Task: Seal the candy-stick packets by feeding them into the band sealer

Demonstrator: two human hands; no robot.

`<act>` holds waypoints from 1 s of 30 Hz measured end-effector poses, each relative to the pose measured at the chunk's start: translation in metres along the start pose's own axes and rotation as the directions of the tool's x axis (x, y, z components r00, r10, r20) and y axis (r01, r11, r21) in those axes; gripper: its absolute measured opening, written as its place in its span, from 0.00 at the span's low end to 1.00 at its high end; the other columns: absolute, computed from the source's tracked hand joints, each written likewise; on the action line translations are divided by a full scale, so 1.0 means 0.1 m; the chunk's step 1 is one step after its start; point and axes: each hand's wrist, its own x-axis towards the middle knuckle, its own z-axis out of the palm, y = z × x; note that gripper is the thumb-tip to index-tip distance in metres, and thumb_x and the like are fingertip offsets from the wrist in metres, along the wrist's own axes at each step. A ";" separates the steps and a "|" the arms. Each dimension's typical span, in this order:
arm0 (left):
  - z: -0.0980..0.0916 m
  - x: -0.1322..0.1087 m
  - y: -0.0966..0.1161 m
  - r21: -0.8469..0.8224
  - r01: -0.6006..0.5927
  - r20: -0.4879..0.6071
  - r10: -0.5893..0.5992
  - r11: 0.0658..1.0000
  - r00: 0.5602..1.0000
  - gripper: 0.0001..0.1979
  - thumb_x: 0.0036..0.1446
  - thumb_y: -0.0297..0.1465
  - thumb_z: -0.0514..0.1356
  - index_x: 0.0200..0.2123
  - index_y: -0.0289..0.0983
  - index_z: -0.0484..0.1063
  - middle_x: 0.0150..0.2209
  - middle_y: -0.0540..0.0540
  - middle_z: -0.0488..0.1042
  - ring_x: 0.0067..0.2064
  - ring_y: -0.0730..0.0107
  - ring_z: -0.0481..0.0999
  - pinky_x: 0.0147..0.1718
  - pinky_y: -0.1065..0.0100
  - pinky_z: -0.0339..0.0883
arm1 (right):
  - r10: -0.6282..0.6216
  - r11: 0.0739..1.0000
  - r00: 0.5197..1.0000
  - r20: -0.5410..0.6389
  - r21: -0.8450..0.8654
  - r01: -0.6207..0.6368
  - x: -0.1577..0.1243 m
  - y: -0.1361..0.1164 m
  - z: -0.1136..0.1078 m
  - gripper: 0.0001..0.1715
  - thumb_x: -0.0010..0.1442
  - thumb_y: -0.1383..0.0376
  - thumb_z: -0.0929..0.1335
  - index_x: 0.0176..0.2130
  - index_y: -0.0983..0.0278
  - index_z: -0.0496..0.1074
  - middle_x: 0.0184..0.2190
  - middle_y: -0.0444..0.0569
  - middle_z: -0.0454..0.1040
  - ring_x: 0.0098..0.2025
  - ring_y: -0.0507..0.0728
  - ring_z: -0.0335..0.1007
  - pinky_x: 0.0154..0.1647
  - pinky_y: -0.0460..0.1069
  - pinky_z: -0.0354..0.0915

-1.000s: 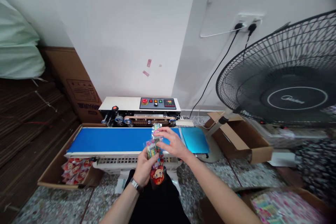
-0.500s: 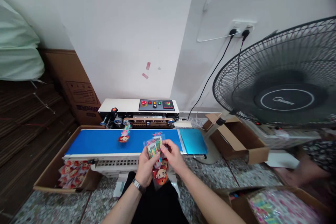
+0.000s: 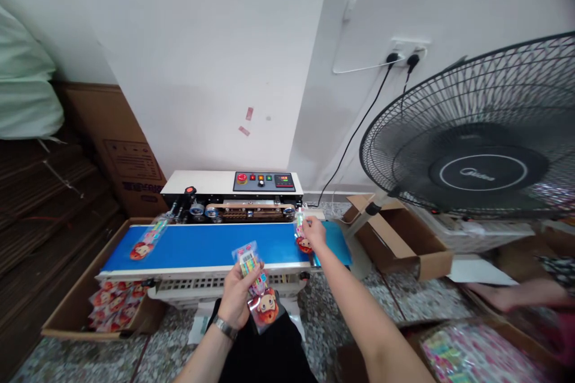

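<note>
My left hand (image 3: 238, 298) grips a clear plastic packet (image 3: 258, 287) with a red-haired cartoon face at its lower end and a barcode near the top. It is held over my lap, in front of the conveyor. My right hand (image 3: 314, 232) pinches a second such packet (image 3: 303, 243) at the right end of the blue conveyor belt (image 3: 193, 245), its top end by the intake of the sealing machine (image 3: 202, 182). Another packet (image 3: 148, 239) lies tilted at the belt's left end.
Below the belt's left end, a carton (image 3: 148, 311) holds several packets. A large fan (image 3: 480, 170) stands at the right, before an open cardboard box (image 3: 399, 239). At lower right sits a box of plastic-wrapped goods (image 3: 476, 350). Another person's arm (image 3: 516, 294) shows at the right edge.
My right hand has left the packets by my left hand and carried one rightward to the belt's right end. The packet on the belt has travelled left, away from the sealing rollers.
</note>
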 end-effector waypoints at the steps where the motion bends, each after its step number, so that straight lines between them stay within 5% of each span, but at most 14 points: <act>1: 0.01 0.00 0.01 -0.025 0.021 -0.012 -0.021 0.999 1.000 0.16 0.39 0.31 0.67 0.33 0.33 0.70 0.30 0.43 0.76 0.29 0.66 0.75 0.27 0.66 0.70 | -0.007 1.000 1.000 0.022 -0.015 0.008 0.00 -0.05 0.03 0.10 0.50 0.66 0.64 0.34 0.64 0.72 0.28 0.51 0.74 0.34 0.59 0.70 0.33 0.48 0.61; 6: 0.05 0.01 0.05 -0.148 0.042 -0.073 -0.053 0.988 0.996 0.13 0.42 0.31 0.65 0.32 0.32 0.71 0.29 0.42 0.76 0.31 0.62 0.76 0.33 0.62 0.70 | -0.239 0.968 0.967 0.085 0.104 0.230 -0.34 -0.29 0.06 0.20 0.52 0.63 0.65 0.46 0.63 0.67 0.40 0.53 0.72 0.41 0.58 0.68 0.42 0.50 0.62; 8: 0.08 0.01 0.06 -0.131 -0.024 -0.057 0.017 0.991 0.998 0.13 0.42 0.31 0.65 0.33 0.32 0.71 0.30 0.43 0.77 0.32 0.62 0.76 0.35 0.62 0.69 | -0.389 0.893 0.895 0.220 0.328 0.308 -0.65 -0.35 0.02 0.22 0.54 0.59 0.64 0.48 0.62 0.65 0.41 0.51 0.71 0.39 0.56 0.68 0.41 0.50 0.63; 10: 0.12 0.02 0.08 -0.083 -0.100 -0.012 0.100 0.992 0.995 0.15 0.42 0.31 0.65 0.36 0.34 0.70 0.32 0.44 0.77 0.33 0.64 0.76 0.35 0.63 0.69 | -0.503 0.811 0.778 0.376 0.518 0.274 -0.99 -0.38 -0.02 0.23 0.53 0.56 0.65 0.48 0.61 0.65 0.38 0.48 0.72 0.38 0.55 0.69 0.38 0.49 0.65; 12: 0.17 0.03 0.08 -0.040 -0.150 0.035 0.151 0.988 0.988 0.17 0.42 0.31 0.65 0.37 0.35 0.70 0.33 0.45 0.77 0.34 0.65 0.76 0.36 0.65 0.68 | -0.544 0.768 0.723 0.427 0.599 0.224 -1.25 -0.40 -0.04 0.22 0.51 0.55 0.67 0.45 0.62 0.67 0.36 0.47 0.73 0.36 0.54 0.69 0.36 0.48 0.65; 16: 0.21 0.03 0.06 -0.022 -0.148 0.049 0.149 0.989 0.988 0.15 0.43 0.33 0.65 0.36 0.35 0.70 0.31 0.46 0.76 0.32 0.69 0.75 0.35 0.67 0.68 | -0.446 0.717 0.829 0.338 0.689 0.105 -1.28 -0.34 -0.02 0.17 0.53 0.54 0.65 0.38 0.63 0.67 0.31 0.46 0.73 0.31 0.53 0.69 0.32 0.47 0.65; 19: 0.16 0.01 0.06 -0.007 -0.088 -0.016 0.088 0.996 0.996 0.16 0.41 0.36 0.66 0.34 0.36 0.70 0.30 0.47 0.75 0.31 0.69 0.74 0.31 0.68 0.69 | -0.267 0.716 0.940 0.212 0.697 0.046 -0.91 -0.16 -0.03 0.21 0.50 0.52 0.66 0.39 0.63 0.65 0.26 0.45 0.72 0.27 0.53 0.68 0.28 0.47 0.64; 21: 0.11 0.00 0.07 0.009 -0.067 -0.039 0.067 0.998 0.997 0.17 0.39 0.37 0.66 0.33 0.35 0.70 0.31 0.46 0.74 0.32 0.67 0.74 0.29 0.67 0.69 | -0.128 0.793 0.987 0.102 0.608 0.040 -0.61 -0.01 -0.05 0.23 0.50 0.52 0.65 0.41 0.64 0.65 0.23 0.44 0.71 0.25 0.54 0.68 0.26 0.47 0.63; 25: 0.04 0.00 0.09 0.037 -0.055 -0.016 0.056 0.998 0.998 0.18 0.40 0.37 0.66 0.34 0.34 0.70 0.33 0.44 0.74 0.32 0.66 0.74 0.29 0.66 0.70 | -0.030 0.976 0.999 0.033 0.216 0.022 -0.15 0.16 -0.06 0.18 0.52 0.58 0.63 0.40 0.66 0.68 0.22 0.45 0.72 0.25 0.54 0.69 0.26 0.46 0.61; 30: 0.04 0.01 0.10 0.080 -0.055 0.038 0.052 0.995 0.998 0.17 0.42 0.35 0.65 0.35 0.34 0.70 0.35 0.42 0.75 0.32 0.68 0.74 0.30 0.68 0.68 | -0.083 0.996 0.988 0.128 0.049 0.077 -0.06 -0.08 0.05 0.17 0.50 0.64 0.66 0.42 0.65 0.69 0.26 0.47 0.73 0.33 0.56 0.70 0.34 0.47 0.62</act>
